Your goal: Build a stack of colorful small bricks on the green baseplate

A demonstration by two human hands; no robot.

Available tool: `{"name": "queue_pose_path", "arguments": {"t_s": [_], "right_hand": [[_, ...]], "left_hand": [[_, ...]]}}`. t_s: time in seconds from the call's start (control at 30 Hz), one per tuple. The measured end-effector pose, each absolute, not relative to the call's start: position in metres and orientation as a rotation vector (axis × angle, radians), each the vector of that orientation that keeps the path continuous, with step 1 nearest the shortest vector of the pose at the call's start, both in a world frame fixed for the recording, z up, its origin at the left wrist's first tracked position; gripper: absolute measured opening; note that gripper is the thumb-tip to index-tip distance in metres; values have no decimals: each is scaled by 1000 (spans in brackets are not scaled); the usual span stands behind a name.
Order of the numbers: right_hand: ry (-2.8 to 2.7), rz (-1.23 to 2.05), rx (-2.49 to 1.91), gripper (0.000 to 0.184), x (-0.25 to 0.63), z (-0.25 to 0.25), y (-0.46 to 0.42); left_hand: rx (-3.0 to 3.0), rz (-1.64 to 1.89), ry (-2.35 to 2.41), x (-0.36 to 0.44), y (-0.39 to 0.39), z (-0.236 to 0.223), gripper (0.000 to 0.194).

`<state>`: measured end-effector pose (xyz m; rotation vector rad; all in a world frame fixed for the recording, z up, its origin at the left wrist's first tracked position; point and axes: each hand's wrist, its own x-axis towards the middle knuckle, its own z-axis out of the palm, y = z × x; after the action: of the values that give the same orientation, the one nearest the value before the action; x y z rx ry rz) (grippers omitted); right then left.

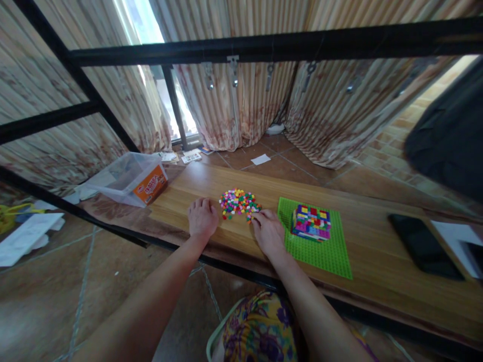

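A pile of small toy bricks [238, 201] in many colours lies loose on the wooden tabletop. To its left, my left hand [203, 218] rests on the wood, its fingers loosely curled in and nothing visible in them. My right hand [268, 230] is at the pile's lower right edge. Its fingertips are pinched together among the bricks, and what they hold is too small to make out. Right of that hand lies a green baseplate [320, 261]. On the baseplate stands a block-shaped brick build [312, 223] with a multicoloured top.
A clear plastic bin [124, 176] with an orange label stands at the table's left end. A dark phone or tablet [424, 246] lies at the right, beside white paper [456, 244]. A black metal bar [241, 48] crosses above the table, with metal clips hanging from it.
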<state>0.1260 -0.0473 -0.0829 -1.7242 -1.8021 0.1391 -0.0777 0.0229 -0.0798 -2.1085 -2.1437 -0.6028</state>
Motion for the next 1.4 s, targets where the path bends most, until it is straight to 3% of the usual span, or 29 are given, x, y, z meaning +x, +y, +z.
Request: {"name": "queue_pose_path", "arguments": {"t_s": [0.47, 0.8, 1.4], "right_hand": [[-1906, 99, -1686, 27, 128, -75, -61], [-1400, 144, -1568, 28, 215, -38, -96], [-1501, 90, -1640, 32, 251, -57, -91]], "left_hand": [[-2112, -589, -2134, -78, 24, -77, 34], [-2109, -581, -2139, -77, 24, -77, 35], [-2087, -543, -2134, -77, 25, -78, 36]]}}
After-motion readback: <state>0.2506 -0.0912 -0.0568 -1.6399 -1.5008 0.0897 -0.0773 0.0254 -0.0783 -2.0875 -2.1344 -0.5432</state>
